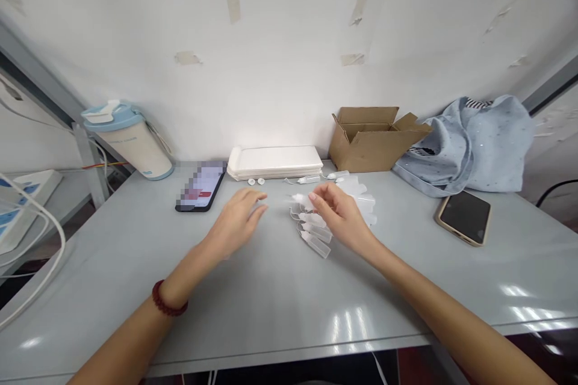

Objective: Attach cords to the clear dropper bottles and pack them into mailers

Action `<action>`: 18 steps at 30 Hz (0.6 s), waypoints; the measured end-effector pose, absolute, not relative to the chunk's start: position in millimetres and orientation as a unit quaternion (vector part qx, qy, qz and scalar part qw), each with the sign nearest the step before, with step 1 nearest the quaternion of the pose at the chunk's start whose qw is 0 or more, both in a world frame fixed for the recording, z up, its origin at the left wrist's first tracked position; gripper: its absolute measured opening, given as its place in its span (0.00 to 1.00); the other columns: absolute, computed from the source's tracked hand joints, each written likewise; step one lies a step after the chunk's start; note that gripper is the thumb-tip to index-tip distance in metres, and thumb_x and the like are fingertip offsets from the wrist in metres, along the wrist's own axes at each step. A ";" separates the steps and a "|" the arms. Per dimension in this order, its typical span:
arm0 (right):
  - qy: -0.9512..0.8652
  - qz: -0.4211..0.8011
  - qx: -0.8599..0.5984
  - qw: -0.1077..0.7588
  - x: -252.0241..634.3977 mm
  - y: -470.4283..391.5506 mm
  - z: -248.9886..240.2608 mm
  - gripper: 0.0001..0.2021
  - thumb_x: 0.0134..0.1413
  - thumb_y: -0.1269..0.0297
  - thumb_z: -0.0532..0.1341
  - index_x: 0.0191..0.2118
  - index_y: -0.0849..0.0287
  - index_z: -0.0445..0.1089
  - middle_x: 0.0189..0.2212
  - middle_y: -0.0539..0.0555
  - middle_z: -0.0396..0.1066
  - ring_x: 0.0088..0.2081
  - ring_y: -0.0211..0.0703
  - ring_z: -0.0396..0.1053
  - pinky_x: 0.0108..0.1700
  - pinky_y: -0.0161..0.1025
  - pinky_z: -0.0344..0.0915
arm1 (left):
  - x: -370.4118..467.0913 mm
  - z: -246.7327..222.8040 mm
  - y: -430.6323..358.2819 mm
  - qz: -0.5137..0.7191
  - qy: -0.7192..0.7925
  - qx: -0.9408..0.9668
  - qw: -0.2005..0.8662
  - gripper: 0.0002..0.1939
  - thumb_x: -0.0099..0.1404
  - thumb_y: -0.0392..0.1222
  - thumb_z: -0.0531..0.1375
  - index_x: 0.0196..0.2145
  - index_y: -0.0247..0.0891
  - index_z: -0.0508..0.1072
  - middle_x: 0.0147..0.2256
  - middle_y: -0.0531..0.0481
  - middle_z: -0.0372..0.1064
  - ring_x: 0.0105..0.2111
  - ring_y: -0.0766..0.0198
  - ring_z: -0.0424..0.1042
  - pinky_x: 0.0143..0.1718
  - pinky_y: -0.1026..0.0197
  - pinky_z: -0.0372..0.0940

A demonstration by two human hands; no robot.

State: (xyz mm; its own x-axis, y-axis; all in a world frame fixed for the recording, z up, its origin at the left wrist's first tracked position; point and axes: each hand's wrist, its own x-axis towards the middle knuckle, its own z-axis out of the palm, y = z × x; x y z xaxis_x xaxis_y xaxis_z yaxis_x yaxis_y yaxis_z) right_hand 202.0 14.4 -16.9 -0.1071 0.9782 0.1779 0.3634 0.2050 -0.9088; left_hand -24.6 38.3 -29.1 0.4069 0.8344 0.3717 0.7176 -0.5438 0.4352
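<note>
My right hand (341,216) pinches a small translucent needle-tip bottle (300,199) between thumb and forefinger, its thin tip pointing left. Just across from that tip is my left hand (239,216), thumb and fingers apart and nothing seen between them. Several similar needle-tip bottles (316,245) lie on the grey table (271,313) below and beside my right hand, some with bent tips. More bottles (363,201) lie behind that hand, partly covered by it. Two small white caps (256,181) rest in front of a flat white stack (275,160).
An open cardboard box (365,150) stands at the back right beside a light blue cloth bag (492,144). One phone (465,216) lies at the right, another phone (201,186) at the left. A tumbler (130,141) stands back left; white cables (54,252) hang at the left edge.
</note>
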 end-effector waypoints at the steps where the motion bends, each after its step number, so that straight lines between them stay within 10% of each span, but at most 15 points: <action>1: -0.663 0.315 -0.525 0.431 203.9 17.3 -18.3 0.12 0.59 0.53 0.53 0.35 0.57 0.60 0.26 0.48 0.62 0.26 0.36 0.60 0.27 0.34 0.58 | -29.6 -31.1 46.6 0.280 0.488 0.821 0.099 0.12 0.67 0.40 0.50 0.44 0.36 0.69 0.43 0.42 0.69 0.43 0.55 0.69 0.43 0.51 0.67; 18: -0.816 0.010 -0.437 0.379 192.3 14.9 -34.4 0.06 0.58 0.73 0.51 0.40 0.61 0.62 0.44 0.64 0.65 0.47 0.51 0.64 0.44 0.46 0.63 | -49.9 -43.9 100.6 0.203 0.484 0.850 0.051 0.18 0.63 0.31 0.45 0.45 0.33 0.70 0.46 0.39 0.67 0.48 0.52 0.66 0.51 0.48 0.61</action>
State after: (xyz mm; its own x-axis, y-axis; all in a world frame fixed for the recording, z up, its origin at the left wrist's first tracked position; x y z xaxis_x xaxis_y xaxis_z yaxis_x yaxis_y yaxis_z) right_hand 192.3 14.9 -34.4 -0.3306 0.7203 0.6097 0.7049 0.6181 -0.3480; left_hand -49.9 100.6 -43.9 0.4501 0.8428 0.2951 0.8015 -0.5270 0.2826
